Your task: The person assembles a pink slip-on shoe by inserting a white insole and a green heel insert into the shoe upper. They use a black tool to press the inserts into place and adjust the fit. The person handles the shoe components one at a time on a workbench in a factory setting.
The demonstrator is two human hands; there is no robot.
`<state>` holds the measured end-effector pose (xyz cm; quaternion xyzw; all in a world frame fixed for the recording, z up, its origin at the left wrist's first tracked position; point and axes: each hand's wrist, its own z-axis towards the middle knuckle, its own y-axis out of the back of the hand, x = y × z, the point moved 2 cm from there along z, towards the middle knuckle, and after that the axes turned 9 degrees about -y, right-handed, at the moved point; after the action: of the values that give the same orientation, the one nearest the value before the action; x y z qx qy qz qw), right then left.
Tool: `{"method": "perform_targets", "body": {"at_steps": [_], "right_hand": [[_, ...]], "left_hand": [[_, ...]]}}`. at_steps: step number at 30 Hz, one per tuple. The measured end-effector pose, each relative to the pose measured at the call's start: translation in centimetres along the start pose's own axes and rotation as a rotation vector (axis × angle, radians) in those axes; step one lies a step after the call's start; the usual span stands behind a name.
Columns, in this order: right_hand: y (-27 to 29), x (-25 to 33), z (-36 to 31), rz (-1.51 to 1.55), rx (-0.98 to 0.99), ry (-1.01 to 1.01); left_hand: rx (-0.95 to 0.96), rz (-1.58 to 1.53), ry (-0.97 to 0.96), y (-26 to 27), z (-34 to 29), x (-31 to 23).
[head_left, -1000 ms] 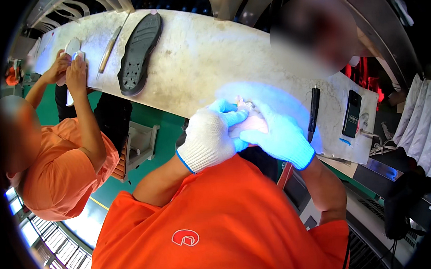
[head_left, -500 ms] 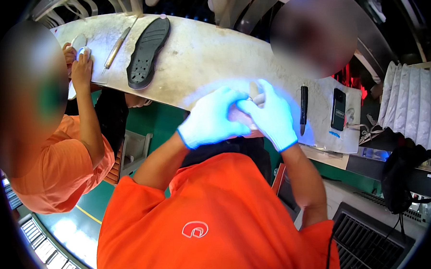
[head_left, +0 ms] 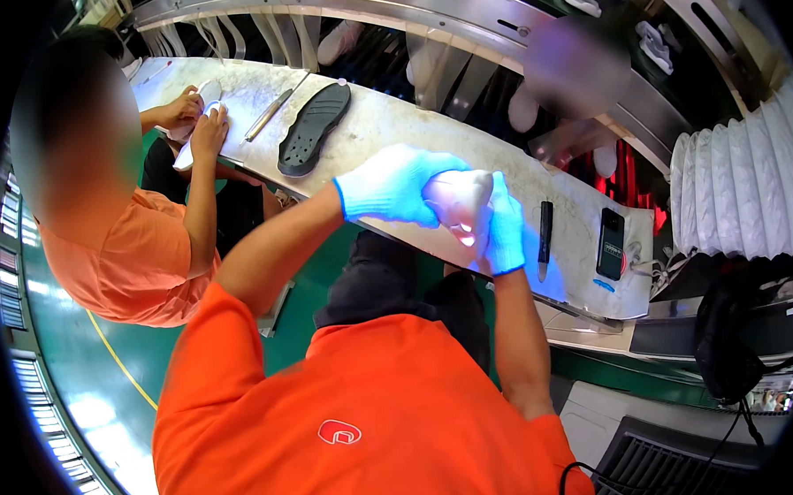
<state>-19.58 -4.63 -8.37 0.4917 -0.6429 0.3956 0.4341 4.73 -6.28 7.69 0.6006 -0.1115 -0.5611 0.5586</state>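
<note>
My left hand point(head_left: 401, 185), in a glove lit bright blue-white, wraps round one side of a pale, pinkish-white shoe point(head_left: 459, 200). On the shoe's other side my right hand point(head_left: 505, 229), gloved alike, grips it with the fingers partly hidden behind. The shoe is held up above the near edge of the worktable point(head_left: 382, 120), tilted, and glare washes out its details. To the right of my right hand lies a knife point(head_left: 546, 241) with a black handle. A black shoe sole point(head_left: 314, 130) rests on the table to the left of my left hand.
At my left a co-worker point(head_left: 140, 250) in orange handles a white shoe point(head_left: 185, 150). A slim pointed tool point(head_left: 269, 116) lies near them. A black phone point(head_left: 610, 243) and a small blue piece point(head_left: 603, 285) lie at the right. Behind the table runs a metal rail point(head_left: 457, 24).
The view has shifted, showing more beyond the table. The shoe, mostly covered by my hands before, now shows between them, and my hands have moved apart around it.
</note>
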Motion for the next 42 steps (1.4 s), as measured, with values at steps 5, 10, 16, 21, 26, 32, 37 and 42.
{"method": "perform_targets", "body": {"at_steps": [5,10,16,21,26,32,37,42], "right_hand": [[1.0,-2.6,0.7,0.189,0.083,0.11],[1.1,6.1,-6.6,0.378,0.29,0.448],[1.3,7.9,-5.6,0.381,0.321,0.553],[2.3,7.6,-6.6,0.434,0.347,0.554],[4.4,11.4,-7.6,-0.11,0.251,0.502],[1.0,10.4,-7.4,-0.098,-0.314,0.517],[-2.3,10.2,-10.5,-0.25,-0.339,0.649],[-0.8,8.5,-19.3,-0.468,-0.142,0.801]], "left_hand": [[0.311,-0.066,0.233,1.3,3.7,-4.8],[0.152,0.13,0.105,-0.6,4.5,-4.7],[0.192,0.149,0.215,-1.2,5.7,-7.1],[0.285,0.234,0.211,-0.7,7.1,-8.0],[0.218,0.057,0.078,-0.4,7.0,-6.2],[-0.513,-0.058,0.148,-7.9,1.2,-5.9],[-0.845,-0.345,0.442,-17.6,1.9,0.7],[-0.43,-0.529,0.395,-14.4,-6.9,-4.9]]}}
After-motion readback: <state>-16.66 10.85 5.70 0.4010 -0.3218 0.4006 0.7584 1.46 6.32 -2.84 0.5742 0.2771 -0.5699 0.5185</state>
